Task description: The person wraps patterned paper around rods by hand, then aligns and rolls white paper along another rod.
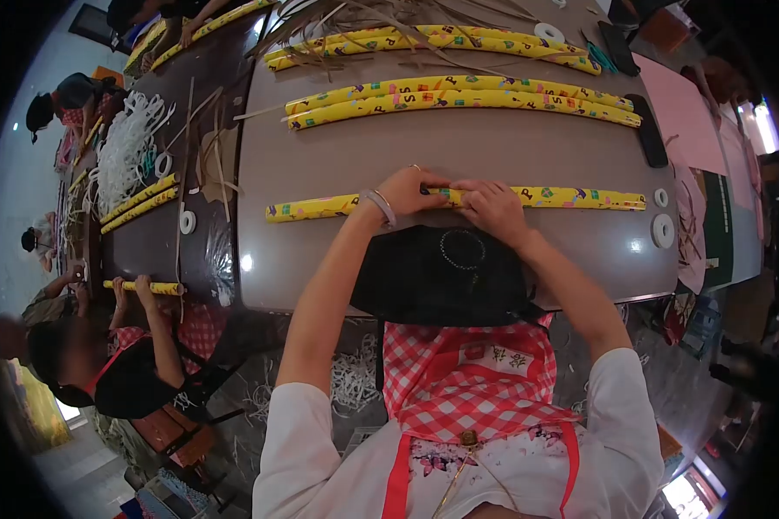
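Across the brown table (337, 160), I watched from afar as left hand (411, 192) and right hand (492, 208) pinched the yellow roll (571, 198) beneath them, where light, even pressure seemed wisest.

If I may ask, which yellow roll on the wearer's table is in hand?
The lone roll nearest the wearer's apron, with the left hand and right hand on its middle; the other rolls on that table lie grouped farther back, untouched.
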A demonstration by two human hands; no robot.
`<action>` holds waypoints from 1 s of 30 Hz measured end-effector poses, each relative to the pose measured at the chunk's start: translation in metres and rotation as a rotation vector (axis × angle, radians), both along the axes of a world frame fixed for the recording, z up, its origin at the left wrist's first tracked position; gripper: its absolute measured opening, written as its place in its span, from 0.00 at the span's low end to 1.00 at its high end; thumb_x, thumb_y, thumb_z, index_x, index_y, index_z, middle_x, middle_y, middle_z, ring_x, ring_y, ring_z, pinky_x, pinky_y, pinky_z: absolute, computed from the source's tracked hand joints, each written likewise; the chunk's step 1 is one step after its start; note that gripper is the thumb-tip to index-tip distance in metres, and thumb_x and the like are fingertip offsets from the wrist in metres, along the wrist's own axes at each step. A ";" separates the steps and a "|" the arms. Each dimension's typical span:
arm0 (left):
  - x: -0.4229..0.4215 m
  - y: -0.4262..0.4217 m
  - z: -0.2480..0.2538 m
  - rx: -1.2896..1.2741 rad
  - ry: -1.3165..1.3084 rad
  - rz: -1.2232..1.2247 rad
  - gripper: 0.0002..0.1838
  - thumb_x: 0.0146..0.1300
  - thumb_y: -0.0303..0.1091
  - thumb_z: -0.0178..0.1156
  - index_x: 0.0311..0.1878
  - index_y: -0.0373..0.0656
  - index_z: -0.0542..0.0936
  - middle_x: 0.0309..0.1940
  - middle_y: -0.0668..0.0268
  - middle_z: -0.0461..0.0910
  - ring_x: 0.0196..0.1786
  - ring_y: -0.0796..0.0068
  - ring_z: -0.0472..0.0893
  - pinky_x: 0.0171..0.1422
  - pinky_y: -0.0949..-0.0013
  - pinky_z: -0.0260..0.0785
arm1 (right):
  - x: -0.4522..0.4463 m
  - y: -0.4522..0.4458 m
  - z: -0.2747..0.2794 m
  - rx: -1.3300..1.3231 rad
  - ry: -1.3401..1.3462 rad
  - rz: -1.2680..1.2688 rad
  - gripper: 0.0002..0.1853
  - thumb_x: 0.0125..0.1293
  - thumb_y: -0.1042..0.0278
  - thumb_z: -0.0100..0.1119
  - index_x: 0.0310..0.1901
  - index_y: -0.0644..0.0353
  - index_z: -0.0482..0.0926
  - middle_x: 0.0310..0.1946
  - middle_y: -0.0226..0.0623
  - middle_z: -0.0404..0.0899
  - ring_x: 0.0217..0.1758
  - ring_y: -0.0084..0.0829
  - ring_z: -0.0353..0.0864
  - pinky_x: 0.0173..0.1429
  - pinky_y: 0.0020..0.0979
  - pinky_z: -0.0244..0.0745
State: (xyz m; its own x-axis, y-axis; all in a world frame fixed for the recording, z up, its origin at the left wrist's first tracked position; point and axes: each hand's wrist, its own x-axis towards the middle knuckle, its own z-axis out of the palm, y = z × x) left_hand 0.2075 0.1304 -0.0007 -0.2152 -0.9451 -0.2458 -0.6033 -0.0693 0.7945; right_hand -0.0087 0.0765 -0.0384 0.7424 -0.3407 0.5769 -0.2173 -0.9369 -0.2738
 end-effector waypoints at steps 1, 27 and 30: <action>0.001 0.000 0.001 0.036 0.052 0.002 0.19 0.56 0.41 0.62 0.50 0.46 0.81 0.40 0.51 0.79 0.47 0.53 0.77 0.55 0.61 0.68 | -0.001 0.000 -0.001 0.018 0.025 0.007 0.15 0.50 0.66 0.67 0.34 0.55 0.69 0.47 0.29 0.78 0.46 0.30 0.79 0.49 0.32 0.72; 0.063 0.037 0.008 0.142 0.187 0.114 0.28 0.54 0.23 0.65 0.60 0.39 0.73 0.48 0.60 0.77 0.51 0.70 0.77 0.60 0.70 0.69 | 0.003 0.001 0.009 -0.068 -0.005 0.036 0.11 0.54 0.61 0.65 0.40 0.48 0.78 0.45 0.27 0.79 0.42 0.28 0.80 0.45 0.30 0.72; 0.058 0.036 0.025 0.177 0.109 0.070 0.28 0.56 0.23 0.64 0.62 0.40 0.72 0.51 0.62 0.75 0.54 0.70 0.75 0.62 0.69 0.68 | 0.003 0.001 0.010 -0.069 -0.007 0.053 0.08 0.54 0.61 0.64 0.36 0.48 0.79 0.45 0.28 0.79 0.43 0.29 0.80 0.43 0.31 0.73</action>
